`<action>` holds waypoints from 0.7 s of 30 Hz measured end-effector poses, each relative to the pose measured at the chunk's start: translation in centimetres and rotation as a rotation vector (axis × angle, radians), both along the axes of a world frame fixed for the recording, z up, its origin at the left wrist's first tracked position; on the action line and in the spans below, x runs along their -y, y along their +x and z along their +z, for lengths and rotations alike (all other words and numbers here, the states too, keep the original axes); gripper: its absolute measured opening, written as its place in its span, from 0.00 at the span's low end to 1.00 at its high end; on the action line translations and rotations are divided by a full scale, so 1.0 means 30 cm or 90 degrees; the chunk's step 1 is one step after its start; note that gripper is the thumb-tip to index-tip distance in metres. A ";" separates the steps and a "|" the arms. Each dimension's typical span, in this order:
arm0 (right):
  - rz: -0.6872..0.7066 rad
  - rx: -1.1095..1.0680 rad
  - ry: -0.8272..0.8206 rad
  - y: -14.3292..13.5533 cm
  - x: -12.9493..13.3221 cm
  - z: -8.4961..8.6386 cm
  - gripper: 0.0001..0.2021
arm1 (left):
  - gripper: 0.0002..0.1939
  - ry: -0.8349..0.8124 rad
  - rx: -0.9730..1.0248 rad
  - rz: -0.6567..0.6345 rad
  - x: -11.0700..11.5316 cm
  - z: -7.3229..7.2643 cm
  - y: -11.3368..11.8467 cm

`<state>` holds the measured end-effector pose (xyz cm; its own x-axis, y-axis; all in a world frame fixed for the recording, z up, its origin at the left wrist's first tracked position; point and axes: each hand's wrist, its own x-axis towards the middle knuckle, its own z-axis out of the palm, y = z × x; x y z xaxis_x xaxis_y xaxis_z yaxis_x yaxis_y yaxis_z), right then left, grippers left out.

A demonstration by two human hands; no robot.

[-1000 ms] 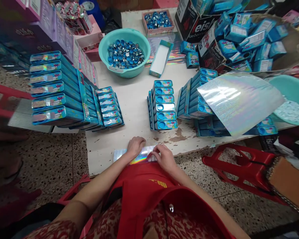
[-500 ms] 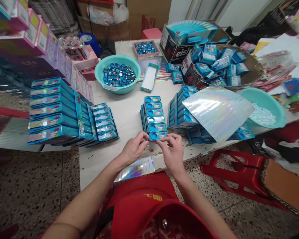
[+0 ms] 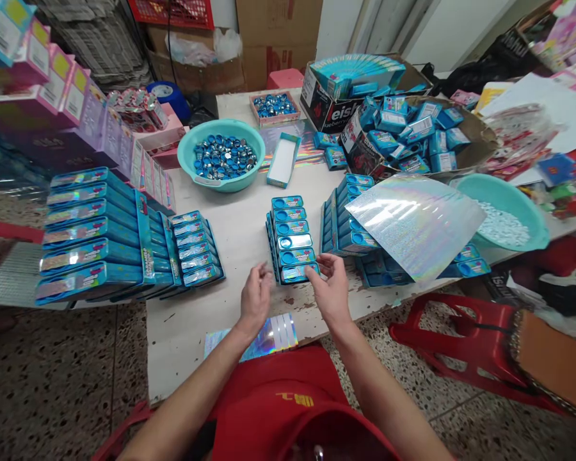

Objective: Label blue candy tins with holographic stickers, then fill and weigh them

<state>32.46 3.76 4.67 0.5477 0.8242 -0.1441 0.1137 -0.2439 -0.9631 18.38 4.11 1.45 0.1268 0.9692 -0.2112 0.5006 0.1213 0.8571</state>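
Note:
A row of several blue tins (image 3: 294, 228) in a blue tray lies in front of me at the middle of the table. My right hand (image 3: 331, 282) touches the right end of the nearest tin (image 3: 295, 274) with its fingertips. Left of that tin, my left hand (image 3: 256, 294) is off the row, its fingers blurred by motion. Most tins show a printed label and a round recess at the left end; one (image 3: 294, 241) looks plain and silvery. A holographic sheet (image 3: 271, 336) lies at the table edge below my hands.
Filled blue trays stand left (image 3: 196, 248) and right (image 3: 345, 218). Behind are a teal bowl (image 3: 187, 150) of blue caps, an empty blue tray (image 3: 283, 160) and cartons of small blue boxes (image 3: 408, 128). A clear sheet (image 3: 413, 224) leans near another teal bowl (image 3: 540, 224).
My left hand has let go of the nearest tin's left end and moved left and down. My right hand stays at its right end. The whole view has shifted slightly.

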 end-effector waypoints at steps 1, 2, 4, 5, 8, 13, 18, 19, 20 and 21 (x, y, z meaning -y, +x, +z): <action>0.008 0.001 -0.006 -0.001 -0.002 0.001 0.20 | 0.25 0.041 0.013 -0.005 0.032 -0.010 0.011; 0.011 0.010 -0.013 0.000 -0.005 0.002 0.19 | 0.31 0.075 0.010 -0.036 0.060 -0.020 0.022; 0.000 0.038 -0.013 0.006 -0.009 -0.001 0.18 | 0.41 0.091 -0.056 -0.144 0.096 -0.039 0.028; -0.006 0.044 -0.002 0.010 -0.006 -0.005 0.17 | 0.43 0.075 -0.110 -0.185 0.103 -0.051 0.018; -0.030 0.040 0.049 0.018 0.043 -0.029 0.17 | 0.33 -0.012 -0.261 -0.238 0.099 -0.097 -0.071; 0.032 0.091 -0.023 -0.032 0.240 -0.147 0.15 | 0.16 -0.181 -0.382 -0.367 0.126 -0.176 -0.236; 0.438 0.240 -0.047 -0.111 0.331 -0.295 0.10 | 0.11 -0.285 -0.256 -0.327 0.142 -0.196 -0.235; 0.482 0.293 -0.044 -0.122 0.327 -0.312 0.11 | 0.11 -0.292 -0.235 -0.316 0.138 -0.196 -0.229; 0.524 0.344 -0.046 -0.129 0.320 -0.323 0.13 | 0.10 -0.290 -0.228 -0.303 0.132 -0.195 -0.224; 0.564 0.391 -0.051 -0.135 0.313 -0.331 0.14 | 0.10 -0.281 -0.229 -0.292 0.126 -0.195 -0.222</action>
<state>28.42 -5.63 -5.26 -0.2411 0.9632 -0.1192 0.7387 0.1025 -0.6663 11.73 0.32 -4.40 0.3485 0.6499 -0.6755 0.8258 0.1280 0.5493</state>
